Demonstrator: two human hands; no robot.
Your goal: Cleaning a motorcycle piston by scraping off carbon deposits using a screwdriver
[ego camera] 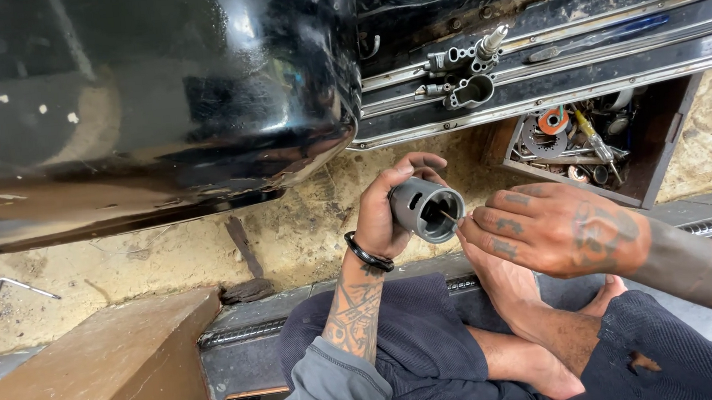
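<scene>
My left hand (391, 210): grip closed around a grey metal cylinder (427, 209), held above my lap. My right hand (560, 229): fingers pinched on a thin pin (448, 216) poking into the cylinder's open end. Beyond: wooden box of tools (600, 148) on the sandy ground; black vehicle body (141, 99) above it.

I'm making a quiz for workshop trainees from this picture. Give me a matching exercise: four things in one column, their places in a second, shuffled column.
1. grey metal cylinder
2. thin rod
3. bent key
4. box of tools

A. on the ground, far left
B. in the left hand
C. beneath the car's sill, right
D. pinched by the right hand

Pairs: 1-B, 2-D, 3-A, 4-C
</scene>
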